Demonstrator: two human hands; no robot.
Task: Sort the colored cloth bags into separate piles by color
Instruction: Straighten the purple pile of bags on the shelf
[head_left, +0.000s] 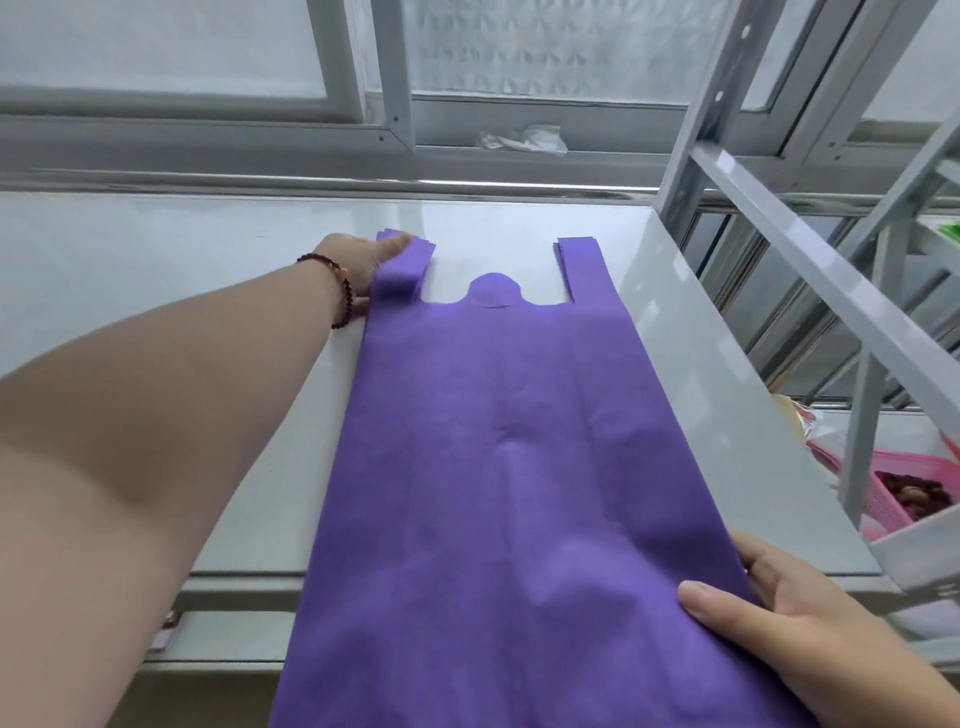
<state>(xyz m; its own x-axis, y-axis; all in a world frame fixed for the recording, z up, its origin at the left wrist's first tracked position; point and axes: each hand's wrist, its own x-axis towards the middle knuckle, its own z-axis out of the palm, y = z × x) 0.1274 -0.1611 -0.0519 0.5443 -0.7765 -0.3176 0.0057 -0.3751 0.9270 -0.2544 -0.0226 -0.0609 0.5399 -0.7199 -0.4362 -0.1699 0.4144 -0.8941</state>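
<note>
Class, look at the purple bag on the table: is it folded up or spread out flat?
Spread out flat. The purple bag lies full length on the table, both handles extended, with the left hand and right hand holding its ends.

Grey table (156, 249), metal rack (810, 218), pink basket (883, 499), crumpled white wrapper, perhaps plastic (524, 137)

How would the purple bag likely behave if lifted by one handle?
The purple bag would probably droop limply: it shows soft creases and overhangs the table edge. Likely light, since the thin cloth lies flat. It might slide on the glossy surface.
</note>
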